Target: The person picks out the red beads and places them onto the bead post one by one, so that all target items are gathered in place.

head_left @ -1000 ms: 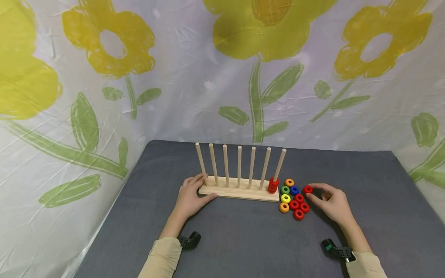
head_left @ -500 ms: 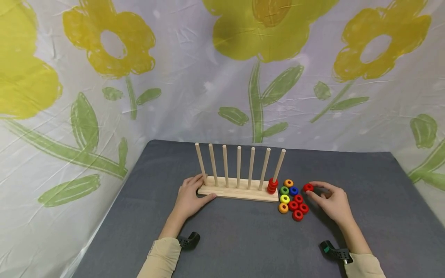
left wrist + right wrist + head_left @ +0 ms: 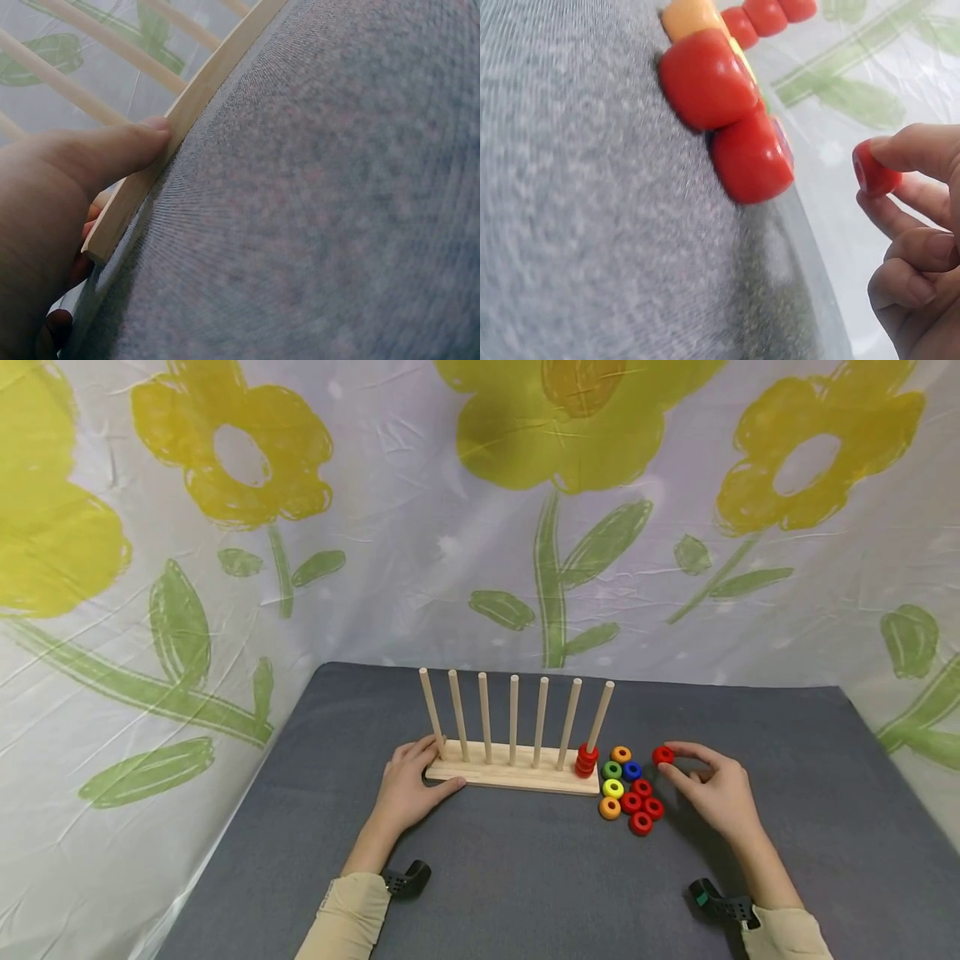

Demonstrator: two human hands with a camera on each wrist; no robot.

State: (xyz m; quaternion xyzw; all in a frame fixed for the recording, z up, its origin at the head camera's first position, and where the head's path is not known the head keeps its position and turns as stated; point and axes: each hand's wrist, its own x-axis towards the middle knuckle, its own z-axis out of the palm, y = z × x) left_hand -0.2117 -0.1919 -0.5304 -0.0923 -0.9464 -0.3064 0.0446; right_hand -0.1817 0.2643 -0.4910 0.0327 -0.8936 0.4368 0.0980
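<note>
Clearly, the right fingers (image 3: pixel 922 150) pinch a red ring (image 3: pixel 879 174); the left fingers (image 3: pixel 120 154), parted, grip the pegboard (image 3: pixel 517 779).

No words or numbers can be read here. There is a little green patch (image 3: pixel 702 899) on the black wrist camera (image 3: pixel 727 907) on the right, and a tiny mark on the left sleeve (image 3: pixel 352 906), too small to read.

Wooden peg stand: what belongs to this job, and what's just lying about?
Likely job things:
peg stand, held by left fingers
red ring pinched by right fingers
stacked red rings
loose coloured rings

Probably just surroundings:
black wrist devices
flowered backdrop
dark cloth
</note>
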